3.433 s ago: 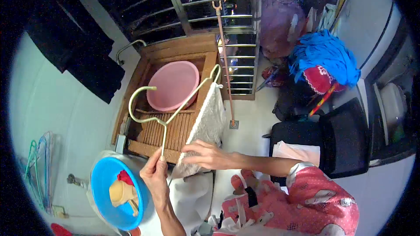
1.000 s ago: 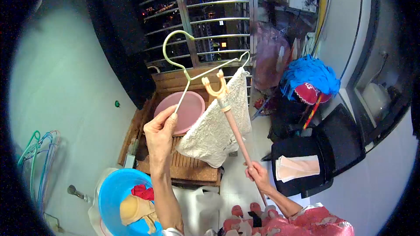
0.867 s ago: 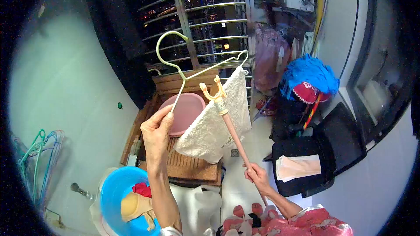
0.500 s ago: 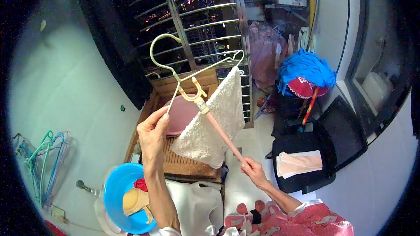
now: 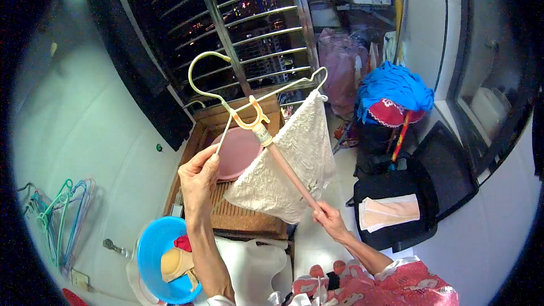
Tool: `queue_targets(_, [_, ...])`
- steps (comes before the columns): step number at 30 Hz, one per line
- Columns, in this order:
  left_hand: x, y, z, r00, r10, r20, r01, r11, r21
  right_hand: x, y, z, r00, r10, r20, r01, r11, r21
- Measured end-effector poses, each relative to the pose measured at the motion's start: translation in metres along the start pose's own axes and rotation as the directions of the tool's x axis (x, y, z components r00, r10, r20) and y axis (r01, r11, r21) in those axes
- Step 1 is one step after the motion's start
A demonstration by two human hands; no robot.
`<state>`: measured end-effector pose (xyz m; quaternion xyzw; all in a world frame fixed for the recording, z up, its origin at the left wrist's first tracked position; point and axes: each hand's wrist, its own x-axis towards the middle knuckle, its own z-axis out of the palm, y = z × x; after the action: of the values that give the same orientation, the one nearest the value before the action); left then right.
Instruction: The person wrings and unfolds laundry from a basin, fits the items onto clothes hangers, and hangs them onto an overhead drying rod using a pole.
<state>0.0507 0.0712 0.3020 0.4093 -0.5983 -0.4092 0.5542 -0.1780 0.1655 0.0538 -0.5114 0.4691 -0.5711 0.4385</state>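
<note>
My left hand pinches the left arm of a pale yellow clothes hanger, whose hook points up. A white towel dangles from the hanger's right end in a loose triangle. My right hand is closed round the pink shaft of a clothes pole, which slants up to the left across the towel. The pole's yellow forked head lies against the hanger just below its neck; whether it bears the weight, I cannot tell.
A pink basin stands behind the towel on a brown slatted washboard. Clothes lie in a blue basin at lower left, near spare hangers. A folded peach cloth rests on a black chair. Metal window bars rise ahead.
The towel and the hanger's right end have swung a little to the right. The hook sits slightly lower and further left. Both hands keep their grips, and the view has shifted slightly.
</note>
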Motion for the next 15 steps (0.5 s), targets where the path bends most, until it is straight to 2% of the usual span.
queue_targets(7, [0.003, 0.011, 0.011, 0.999, 0.04, 0.011, -0.04, 0.998, 0.038, 0.007, -0.009, -0.006, 0.999, -0.033, -0.015, 0.033, 0.999, 0.01])
queue_targets(10, [0.011, 0.01, 0.012, 0.991, 0.128, -0.024, -0.124, 0.985, 0.122, 0.011, -0.013, -0.005, 0.996, -0.078, -0.045, 0.077, 0.996, -0.034])
queue_targets(15, [0.012, 0.017, 0.022, 0.983, 0.169, -0.073, -0.164, 0.983, 0.077, 0.022, -0.013, -0.006, 0.995, -0.098, -0.033, 0.098, 0.995, -0.017])
